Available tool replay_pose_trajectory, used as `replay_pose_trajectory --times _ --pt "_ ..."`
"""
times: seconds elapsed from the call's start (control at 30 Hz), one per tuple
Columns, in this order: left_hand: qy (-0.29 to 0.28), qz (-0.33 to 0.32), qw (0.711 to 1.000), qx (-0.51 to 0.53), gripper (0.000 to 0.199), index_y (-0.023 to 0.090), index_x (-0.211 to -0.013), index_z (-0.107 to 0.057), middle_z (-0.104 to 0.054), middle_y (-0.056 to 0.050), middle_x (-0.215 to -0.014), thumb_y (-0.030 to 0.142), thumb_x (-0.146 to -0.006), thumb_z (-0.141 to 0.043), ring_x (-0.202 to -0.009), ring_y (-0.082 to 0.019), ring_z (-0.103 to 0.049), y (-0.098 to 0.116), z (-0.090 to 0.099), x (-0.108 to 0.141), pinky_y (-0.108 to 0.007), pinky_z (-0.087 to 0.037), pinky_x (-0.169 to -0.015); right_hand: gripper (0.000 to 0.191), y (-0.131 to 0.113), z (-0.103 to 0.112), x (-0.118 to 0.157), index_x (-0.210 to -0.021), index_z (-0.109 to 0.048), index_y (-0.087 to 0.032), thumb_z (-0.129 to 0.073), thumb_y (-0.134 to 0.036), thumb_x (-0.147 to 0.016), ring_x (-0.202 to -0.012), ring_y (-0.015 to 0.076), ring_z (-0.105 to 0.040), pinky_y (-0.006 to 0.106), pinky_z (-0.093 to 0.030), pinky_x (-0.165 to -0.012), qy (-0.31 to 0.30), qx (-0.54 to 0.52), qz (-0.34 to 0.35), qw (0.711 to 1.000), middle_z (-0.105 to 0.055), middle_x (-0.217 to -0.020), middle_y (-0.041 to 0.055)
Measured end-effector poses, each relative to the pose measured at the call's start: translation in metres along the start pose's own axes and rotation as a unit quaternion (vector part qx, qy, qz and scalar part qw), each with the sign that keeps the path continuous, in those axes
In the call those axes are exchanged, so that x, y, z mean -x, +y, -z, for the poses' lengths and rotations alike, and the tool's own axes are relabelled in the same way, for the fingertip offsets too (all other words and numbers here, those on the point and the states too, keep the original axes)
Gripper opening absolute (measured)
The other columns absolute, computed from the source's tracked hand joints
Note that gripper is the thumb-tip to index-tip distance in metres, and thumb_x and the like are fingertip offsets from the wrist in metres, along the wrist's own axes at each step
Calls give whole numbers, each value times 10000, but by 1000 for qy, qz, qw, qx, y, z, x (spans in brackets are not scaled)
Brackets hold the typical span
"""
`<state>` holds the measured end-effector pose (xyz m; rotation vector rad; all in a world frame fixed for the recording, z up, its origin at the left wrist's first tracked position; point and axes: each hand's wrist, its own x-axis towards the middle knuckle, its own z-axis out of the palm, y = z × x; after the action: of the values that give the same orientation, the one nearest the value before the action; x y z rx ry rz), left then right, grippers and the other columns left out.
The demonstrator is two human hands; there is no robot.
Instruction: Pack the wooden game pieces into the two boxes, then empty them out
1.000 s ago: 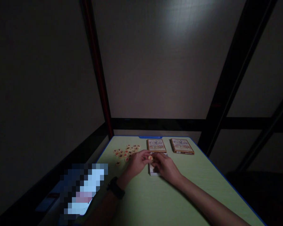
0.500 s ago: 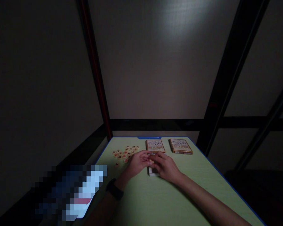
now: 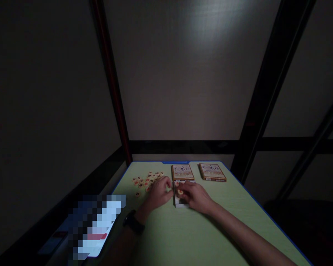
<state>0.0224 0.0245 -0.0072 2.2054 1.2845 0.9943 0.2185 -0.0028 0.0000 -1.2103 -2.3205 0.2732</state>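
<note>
My right hand (image 3: 197, 197) pinches a round Chinese chess piece (image 3: 180, 192) between thumb and fingers, over a white open box tray (image 3: 180, 204). Another piece (image 3: 177, 183) shows in the tray's upper left corner; my hand hides much of the rest. Just left of the tray is my left hand (image 3: 158, 193), its fingers loosely curled, a gap between thumb and forefinger, nothing visible in it. Beside and partly behind it lies a loose group of Chinese chess pieces (image 3: 140, 181) with red and dark markings.
A printed box lid (image 3: 183, 172) lies just beyond the tray. Farther right is a similar box (image 3: 212, 172). The green table (image 3: 177, 236) has a blue edge and stands near a wall panel. A blurred bright patch (image 3: 100, 225) is at the table's left edge.
My hands have come apart: the left drew back left from the chess piece, while the right keeps hold of it. More of the white tray and a piece inside it now show.
</note>
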Motion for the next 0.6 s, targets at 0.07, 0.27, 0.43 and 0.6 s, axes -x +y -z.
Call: replay_pose_trajectory --times 0.07,0.27,0.43,0.6 --pt "-19 -8 994 -103 93 191 -645 -519 -543 13 -669 127 -659 -585 -710 -152 -511 -1 0 2 -266 -371 -678 206 0 0 0 -949 -712 -208 -595 -123 -802 -805 175 -614 243 -397 -689 -17 3 -1 1000 -694 -874 39" --pt "-92 -34 977 -187 110 200 -643 -556 -599 -18 -698 218 -752 -552 -739 -170 -552 -3 -7 8 -270 -359 -673 267 4 -8 -1 -970 -721 -210 -597 -104 -759 -801 179 -622 243 -385 -678 -49 0 -2 999 -711 -875 46" --pt "-102 -43 973 -202 112 197 -685 -611 -655 -39 -752 213 -773 -543 -787 -181 -585 -1 -8 9 -269 -394 -712 310 7 -12 -3 -999 -730 -215 -597 -103 -742 -780 177 -617 242 -389 -678 -47 -16 -2 999 -712 -861 43" --pt "-116 -50 971 -204 108 200 -714 -647 -674 -40 -745 196 -763 -551 -775 -187 -596 3 -8 11 -271 -413 -713 285 7 -12 -3 -952 -736 -211 -600 -104 -726 -771 177 -611 241 -377 -665 -48 -34 -9 998 -718 -856 38"
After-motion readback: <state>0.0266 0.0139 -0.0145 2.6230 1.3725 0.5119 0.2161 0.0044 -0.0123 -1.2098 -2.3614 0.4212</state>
